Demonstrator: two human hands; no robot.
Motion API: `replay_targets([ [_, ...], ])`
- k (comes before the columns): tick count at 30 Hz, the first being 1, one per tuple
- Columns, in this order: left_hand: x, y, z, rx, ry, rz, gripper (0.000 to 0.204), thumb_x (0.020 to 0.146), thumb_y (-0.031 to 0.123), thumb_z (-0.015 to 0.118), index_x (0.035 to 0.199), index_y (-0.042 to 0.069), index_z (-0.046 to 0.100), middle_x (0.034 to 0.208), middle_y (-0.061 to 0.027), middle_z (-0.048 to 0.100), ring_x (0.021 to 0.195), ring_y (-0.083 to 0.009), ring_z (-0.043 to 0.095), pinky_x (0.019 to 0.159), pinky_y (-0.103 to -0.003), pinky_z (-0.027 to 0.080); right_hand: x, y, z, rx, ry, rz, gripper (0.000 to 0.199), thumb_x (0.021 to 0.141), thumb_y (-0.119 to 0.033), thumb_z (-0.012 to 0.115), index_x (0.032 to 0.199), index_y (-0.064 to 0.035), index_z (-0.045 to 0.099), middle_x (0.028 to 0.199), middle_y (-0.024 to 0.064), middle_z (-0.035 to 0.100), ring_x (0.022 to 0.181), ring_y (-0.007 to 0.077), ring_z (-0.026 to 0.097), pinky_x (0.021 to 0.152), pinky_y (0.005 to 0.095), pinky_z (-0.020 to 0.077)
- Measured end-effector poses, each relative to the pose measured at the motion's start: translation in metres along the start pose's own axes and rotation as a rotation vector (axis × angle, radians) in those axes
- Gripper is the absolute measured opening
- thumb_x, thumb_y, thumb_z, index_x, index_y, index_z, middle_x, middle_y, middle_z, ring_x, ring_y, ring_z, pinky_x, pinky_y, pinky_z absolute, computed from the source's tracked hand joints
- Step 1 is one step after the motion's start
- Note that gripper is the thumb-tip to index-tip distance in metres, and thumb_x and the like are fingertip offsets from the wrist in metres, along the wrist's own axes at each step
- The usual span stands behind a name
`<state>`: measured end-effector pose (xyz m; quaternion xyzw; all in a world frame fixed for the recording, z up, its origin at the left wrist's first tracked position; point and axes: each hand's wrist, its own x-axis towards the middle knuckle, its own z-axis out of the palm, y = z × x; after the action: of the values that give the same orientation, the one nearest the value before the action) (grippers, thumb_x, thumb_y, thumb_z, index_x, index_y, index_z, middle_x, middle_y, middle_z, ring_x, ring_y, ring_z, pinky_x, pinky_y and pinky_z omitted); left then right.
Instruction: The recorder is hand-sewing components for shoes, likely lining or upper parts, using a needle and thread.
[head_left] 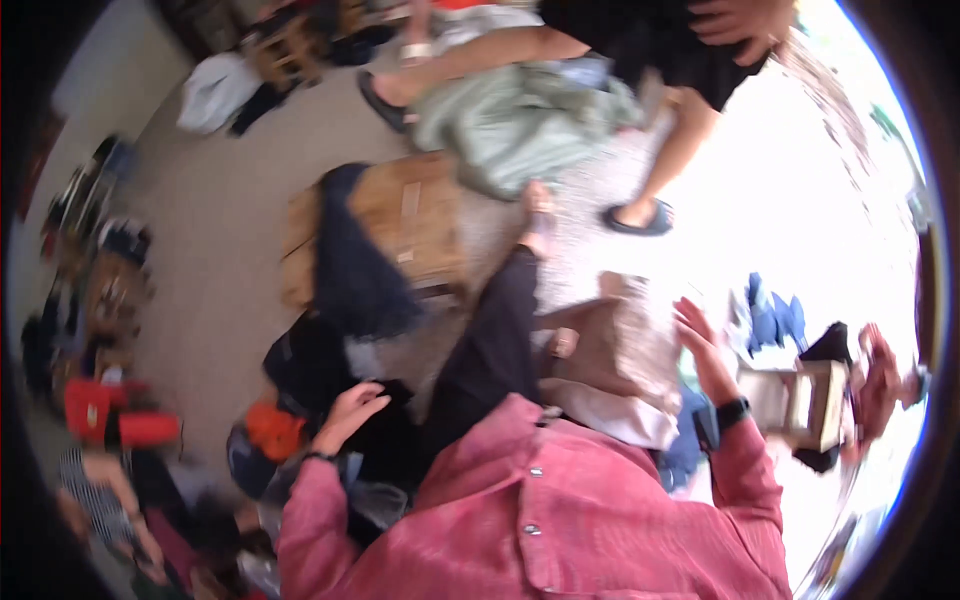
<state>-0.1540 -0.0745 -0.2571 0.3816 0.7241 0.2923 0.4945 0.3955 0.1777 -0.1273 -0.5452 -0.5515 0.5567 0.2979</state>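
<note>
Pink-red sleeves lead to two hands, both relaxed and seen grasping nothing. The left hand is loosely unfolded, its fingers a little bent, beside a heap of black cloth; I cannot tell whether it touches the fabric. The right hand is raised with fingers extended, a black watch at its wrist, and stands just right of a tan cloth. That tan cloth is crumpled and dull, lying by the person's legs, with a paler cloth in front of it and blue fabric between it and the right forearm. Dark trousers cover the person's outstretched leg, which ends in a bare foot. Left of that leg, navy cloth drapes over a low brown box. An orange item sits near the left wrist. Farther out, on a greyish floor, a pale green sheet is bunched between the legs of another person in black shorts and dark sandals. A white bag lies upper left, red boxes lower left, and a small wooden stool at right, where bright light washes out the ground.
</note>
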Motion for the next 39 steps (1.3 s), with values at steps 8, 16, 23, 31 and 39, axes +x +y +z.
replay_targets([
  [8,-0.013,0.165,0.043,-0.181,-0.247,0.155,0.030,0.090,0.015,0.064,0.115,-0.002,0.060,0.107,-0.0091,0.065,0.099,-0.0150,0.062,0.090,-0.028,0.048,-0.081,0.104,-0.101,0.265,0.293,0.152,0.045,0.092,-0.031,0.061,0.126,-0.0022,0.055,0.119,0.0097,0.061,0.108,0.0197,0.060,0.090,0.0342,0.0476],
  [16,0.030,0.280,0.134,-0.026,-0.587,0.320,0.029,0.089,0.011,0.063,0.115,-0.001,0.059,0.111,-0.0085,0.064,0.102,-0.0149,0.060,0.093,-0.029,0.045,-0.173,0.255,-0.124,0.359,0.646,0.560,0.027,0.087,-0.020,0.064,0.109,-0.0040,0.063,0.096,0.0061,0.067,0.079,0.0158,0.065,0.065,0.0303,0.0535],
  [23,0.064,0.368,0.198,-0.235,-0.820,0.431,0.042,0.094,0.034,0.059,0.117,-0.001,0.055,0.112,-0.0125,0.065,0.098,-0.0198,0.064,0.088,-0.033,0.050,-0.216,0.294,-0.097,0.519,0.648,0.729,0.019,0.085,-0.014,0.064,0.100,-0.0032,0.064,0.087,0.0067,0.067,0.067,0.0141,0.064,0.056,0.0278,0.0527],
  [31,0.077,0.373,0.272,0.310,-0.736,0.775,0.030,0.086,0.021,0.067,0.113,0.007,0.064,0.118,-0.0051,0.063,0.115,-0.0159,0.055,0.104,-0.032,0.034,-0.196,0.271,-0.076,0.087,0.480,0.494,0.021,0.084,-0.013,0.063,0.099,0.0006,0.066,0.079,0.0050,0.066,0.069,0.0119,0.064,0.058,0.0249,0.0511],
  [39,0.078,0.324,0.283,0.815,-0.332,1.315,0.019,0.076,0.025,0.073,0.088,0.011,0.068,0.101,-0.0033,0.068,0.104,-0.0233,0.059,0.103,-0.044,0.031,-0.289,0.334,-0.081,0.030,0.735,0.598,0.019,0.075,-0.005,0.064,0.092,0.0023,0.067,0.073,0.0071,0.066,0.061,0.0153,0.063,0.054,0.0287,0.0506],
])
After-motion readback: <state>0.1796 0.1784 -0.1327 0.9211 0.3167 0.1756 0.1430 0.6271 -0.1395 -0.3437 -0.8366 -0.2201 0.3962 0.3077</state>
